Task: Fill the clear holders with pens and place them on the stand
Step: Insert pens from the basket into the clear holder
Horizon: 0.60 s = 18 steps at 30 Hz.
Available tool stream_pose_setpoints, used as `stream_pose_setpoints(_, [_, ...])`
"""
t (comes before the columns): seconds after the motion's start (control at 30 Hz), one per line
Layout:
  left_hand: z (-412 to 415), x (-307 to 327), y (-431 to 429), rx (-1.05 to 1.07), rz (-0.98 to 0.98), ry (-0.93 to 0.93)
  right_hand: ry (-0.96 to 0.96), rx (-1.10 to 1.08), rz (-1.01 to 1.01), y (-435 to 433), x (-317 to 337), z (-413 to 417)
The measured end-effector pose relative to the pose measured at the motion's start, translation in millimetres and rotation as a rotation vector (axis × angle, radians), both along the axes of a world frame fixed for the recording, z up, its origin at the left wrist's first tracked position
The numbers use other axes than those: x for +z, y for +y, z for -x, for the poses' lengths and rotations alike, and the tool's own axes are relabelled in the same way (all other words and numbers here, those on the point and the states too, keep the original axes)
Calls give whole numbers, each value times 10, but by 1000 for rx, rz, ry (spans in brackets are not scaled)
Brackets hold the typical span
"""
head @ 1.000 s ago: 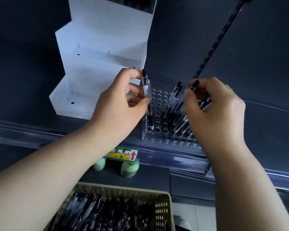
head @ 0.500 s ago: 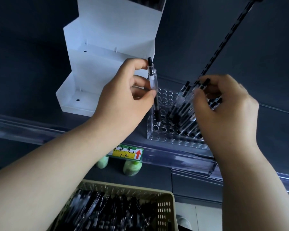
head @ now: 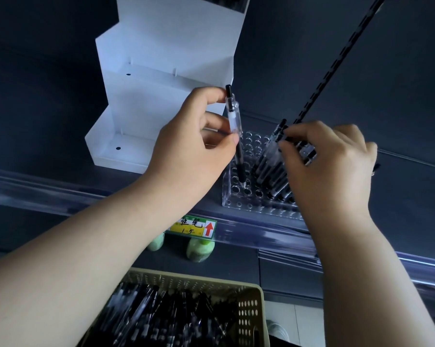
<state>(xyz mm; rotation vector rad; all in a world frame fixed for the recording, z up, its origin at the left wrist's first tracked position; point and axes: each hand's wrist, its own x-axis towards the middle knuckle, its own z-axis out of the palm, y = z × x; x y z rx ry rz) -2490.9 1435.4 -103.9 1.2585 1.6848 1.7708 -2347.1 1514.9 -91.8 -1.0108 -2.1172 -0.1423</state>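
At the bottom edge of the frame, a perforated basket (head: 251, 296) sat closest to the camera, filled with loose pens (head: 161, 316). This position put the supply directly below both hands. Above it, at lower centre, a green price label (head: 194, 226) was fixed to the clear shelf rail (head: 261, 234), with two pale green bottles (head: 200, 250) on the level beneath.

At mid frame, the left hand (head: 186, 151) pinched a single pen (head: 232, 113) between thumb and fingertips on its clear upper barrel. The pen stood nearly upright, tip down, over the left columns of the clear holder (head: 239, 196). The high grip left the lower barrel free, which probably suited aiming at one hole. Whether the tip had entered a hole could not be told; it appeared to sit at the rim of one.

Right of centre, the right hand (head: 331, 166) had its fingers curled round the tops of a cluster of pens (head: 274, 156) leaning in the holder's right half. The likely purpose was to draw them aside and expose the vacant holes on the left.

The holder rested on the dark shelf just behind the rail, partly filled. It had not yet been placed on the white stepped stand (head: 161, 96), which stood farther back at upper left. Farthest, a slotted upright (head: 336, 61) ran toward the upper right corner.
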Motion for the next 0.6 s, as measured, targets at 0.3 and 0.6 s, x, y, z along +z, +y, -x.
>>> stream_pose_setpoints(0.3, [-176,-41,115,-57,-11,99,-20,14,-54,-3,43,-43])
stream_pose_setpoints(0.6, [-280,-164,265,-83,-33,264,9,22,-24,8,66,-102])
